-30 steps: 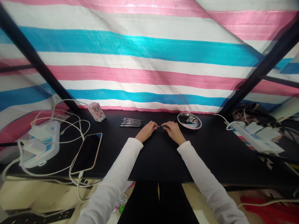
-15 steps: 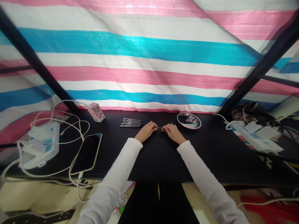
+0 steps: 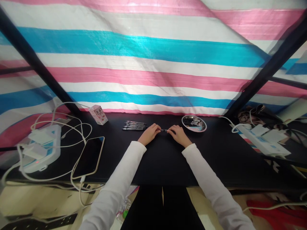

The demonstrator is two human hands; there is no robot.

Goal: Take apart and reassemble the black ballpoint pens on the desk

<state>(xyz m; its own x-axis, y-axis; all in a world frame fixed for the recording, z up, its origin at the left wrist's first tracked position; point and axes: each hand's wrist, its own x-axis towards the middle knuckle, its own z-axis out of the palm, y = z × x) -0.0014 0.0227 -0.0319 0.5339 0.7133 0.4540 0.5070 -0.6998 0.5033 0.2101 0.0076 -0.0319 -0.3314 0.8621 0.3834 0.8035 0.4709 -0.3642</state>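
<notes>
Pen [image 3: 164, 130] pinched by near-closed hands, left hand [image 3: 149, 134] and right hand [image 3: 178, 135], between pen row [image 3: 134, 128] and metal bowl [image 3: 204, 126].

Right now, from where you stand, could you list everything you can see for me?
Held pen: one, dark, mid-desk
Lined-up pens: about five, black and clear, left of centre
Metal bowl: one, silver, right of centre
Pen parts: several, dark and silvery, in the bowl
Small box: one, pink and white, back left
Smartphone: one, black screen, front left
Power strips: two, white, left and right
Cables: several, white, mostly left
Desk: one, black, centre
Striped tarp: pink, white, blue, behind
Hands: two, bare, on the held pen
Sleeves: two, white, foreground
</notes>
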